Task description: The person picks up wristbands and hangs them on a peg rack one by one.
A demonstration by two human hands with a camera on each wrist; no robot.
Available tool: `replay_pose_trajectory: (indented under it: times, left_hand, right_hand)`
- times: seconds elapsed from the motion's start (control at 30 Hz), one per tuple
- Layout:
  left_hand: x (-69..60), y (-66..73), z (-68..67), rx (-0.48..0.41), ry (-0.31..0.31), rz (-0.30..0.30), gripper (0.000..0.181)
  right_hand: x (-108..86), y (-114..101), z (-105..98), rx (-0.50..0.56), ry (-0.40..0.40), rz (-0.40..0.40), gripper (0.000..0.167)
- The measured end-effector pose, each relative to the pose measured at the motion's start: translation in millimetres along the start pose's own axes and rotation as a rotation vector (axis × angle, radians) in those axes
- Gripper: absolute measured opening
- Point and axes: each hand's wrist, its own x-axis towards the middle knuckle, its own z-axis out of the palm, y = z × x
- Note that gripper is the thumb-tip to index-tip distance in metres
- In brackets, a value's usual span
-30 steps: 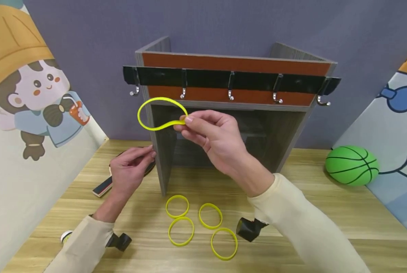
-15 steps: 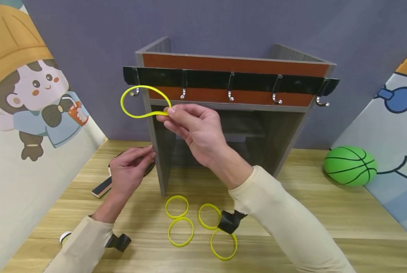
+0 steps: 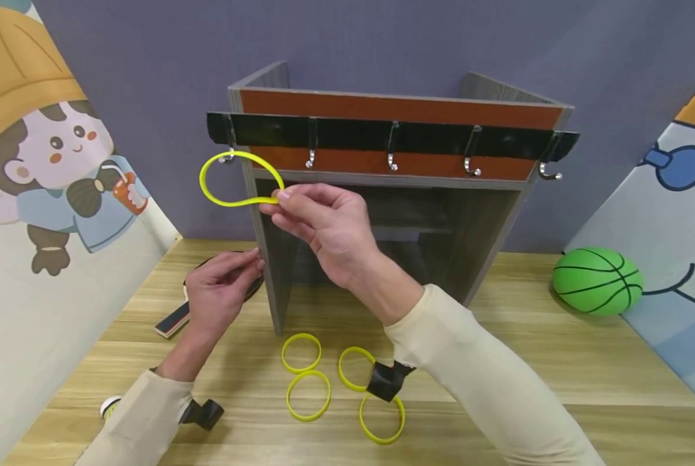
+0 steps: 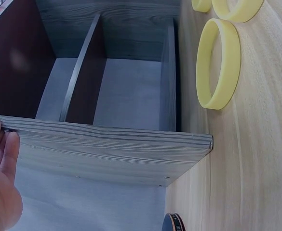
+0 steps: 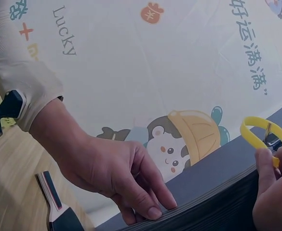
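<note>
In the head view my right hand (image 3: pixel 338 236) pinches a yellow ring (image 3: pixel 231 205) by its right side, its loop stretching left across the cabinet's left edge. The loop's top overlaps the leftmost hook (image 3: pixel 224 159); the right wrist view shows that hook through the ring (image 5: pixel 245 134), beside my right fingers, but I cannot tell if they touch. My left hand (image 3: pixel 218 291) grips the front edge of the left side panel (image 3: pixel 273 285) with thumb and fingertips; the left wrist view shows this hand (image 4: pixel 1 192) at the panel (image 4: pixel 107 139). Several yellow rings (image 3: pixel 290 395) lie flat before the cabinet.
Four other hooks, among them one (image 3: pixel 310 160) nearest the ring, hang from the black rail (image 3: pixel 353 128). A paddle (image 3: pixel 174 320) lies left of the cabinet, a green ball (image 3: pixel 598 281) at right. A small white and yellow thing (image 3: pixel 110 406) sits beside my left sleeve.
My right hand has moved left with the ring, rising and then dipping slightly, bringing the loop over the leftmost hook in view. My left hand keeps its place on the panel.
</note>
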Motion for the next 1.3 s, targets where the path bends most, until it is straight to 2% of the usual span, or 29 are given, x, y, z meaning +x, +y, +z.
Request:
replay_pose_trajectory:
  times: [0.4,0.7,0.83,0.97,1.2,1.3]
  left_hand:
    - [0.4,1.3,0.4,0.003,-0.002,0.004,0.025]
    - [-0.3,0.4,-1.0,0.052,-0.008,0.008,0.026]
    - [-0.6,0.0,-1.4,0.060,-0.004,0.008,0.026]
    - [0.4,4.1,0.8,0.025,-0.005,0.017,0.026]
    - [-1.4,-1.2,-0.2,-0.056,0.005,0.003,0.026]
    - [-1.3,-0.7,-0.4,-0.050,0.003,0.003,0.027]
  right_hand:
    - [-4.2,5.6,-1.8,-0.100,-0.024,0.020,0.006]
    - [-14.7,6.5,-8.4,-0.161,-0.026,0.054,0.012]
    - [-25.5,5.7,-13.0,-0.183,-0.030,0.068,0.011]
    - [-41.9,3.2,-22.0,-0.221,-0.027,0.073,0.006]
    - [-78.3,-4.2,-54.4,-0.231,-0.038,0.052,0.017]
    - [-91.6,-7.3,-70.8,-0.244,-0.050,0.035,0.016]
